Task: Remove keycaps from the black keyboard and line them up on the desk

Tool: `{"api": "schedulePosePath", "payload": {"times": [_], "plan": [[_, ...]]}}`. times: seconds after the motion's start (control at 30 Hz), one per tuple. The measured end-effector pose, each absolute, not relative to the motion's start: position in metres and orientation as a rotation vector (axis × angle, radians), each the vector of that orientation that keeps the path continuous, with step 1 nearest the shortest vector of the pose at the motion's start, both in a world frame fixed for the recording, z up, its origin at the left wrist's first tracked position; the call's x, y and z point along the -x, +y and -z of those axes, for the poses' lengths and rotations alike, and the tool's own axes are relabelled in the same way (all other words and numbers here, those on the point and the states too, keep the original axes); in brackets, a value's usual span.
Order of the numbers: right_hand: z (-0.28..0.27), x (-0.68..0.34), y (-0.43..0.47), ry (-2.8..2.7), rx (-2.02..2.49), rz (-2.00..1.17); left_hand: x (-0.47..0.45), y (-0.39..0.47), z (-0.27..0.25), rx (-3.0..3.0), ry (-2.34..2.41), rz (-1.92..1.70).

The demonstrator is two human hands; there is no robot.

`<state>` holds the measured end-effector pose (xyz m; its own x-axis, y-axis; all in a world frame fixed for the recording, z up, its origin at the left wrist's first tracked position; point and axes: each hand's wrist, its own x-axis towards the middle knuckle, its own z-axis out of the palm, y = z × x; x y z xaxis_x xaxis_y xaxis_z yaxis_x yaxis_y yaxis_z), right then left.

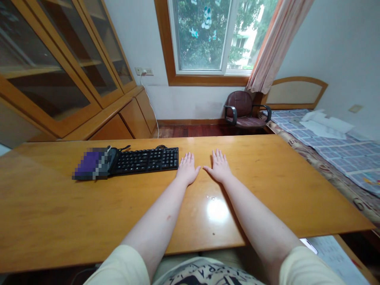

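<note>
A slim black keyboard with a number pad (145, 160) lies flat on the long, glossy orange-brown wooden bench (267, 190), left of centre and towards the far edge; its long side runs roughly along the bench, with the number pad nearest the person's left hand (187, 170), a placing that probably keeps the near part of the surface free for the forearms; part of a thin black cable (160, 147) loops behind the keyboard, perhaps simply so that it does not lie across the keys; at the keyboard's other end sits a purple, grey and black item (89, 164), blurred by a mosaic, so I cannot tell what it is or whether it touches the keyboard underneath; the left hand is flat, palm down, fingers slightly spread, holding nothing, its outer edge so close to the number pad that contact cannot be judged; the right hand (219, 168) mirrors it, palm down on bare wood, fingers a little fanned and grasping nothing; the thumbs point towards each other with a small gap between; both hands appear to take their support from the bench.
</note>
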<state>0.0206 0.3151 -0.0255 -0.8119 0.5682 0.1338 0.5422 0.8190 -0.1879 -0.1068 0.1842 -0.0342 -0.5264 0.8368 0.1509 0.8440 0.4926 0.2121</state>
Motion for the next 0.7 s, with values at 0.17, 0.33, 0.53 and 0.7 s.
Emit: {"api": "schedulePosePath", "payload": {"times": [0.17,0.33,0.53,0.7], "plan": [[0.0264,-0.0192,0.3161,-2.903,0.873,-0.221,0.1064,0.1858,0.0339,1.501,-2.731,0.383],[0.0291,-0.0179,0.3178,-2.943,0.85,-0.229,0.1069,0.1867,0.0355,1.463,-2.754,0.395],[0.0297,-0.0176,0.3186,-2.936,0.857,-0.247,0.1061,0.1858,0.0346,1.423,-2.785,0.389],[0.0298,-0.0179,0.3182,-2.924,0.869,-0.259,0.1052,0.1858,0.0315,1.421,-2.792,0.359]]}}
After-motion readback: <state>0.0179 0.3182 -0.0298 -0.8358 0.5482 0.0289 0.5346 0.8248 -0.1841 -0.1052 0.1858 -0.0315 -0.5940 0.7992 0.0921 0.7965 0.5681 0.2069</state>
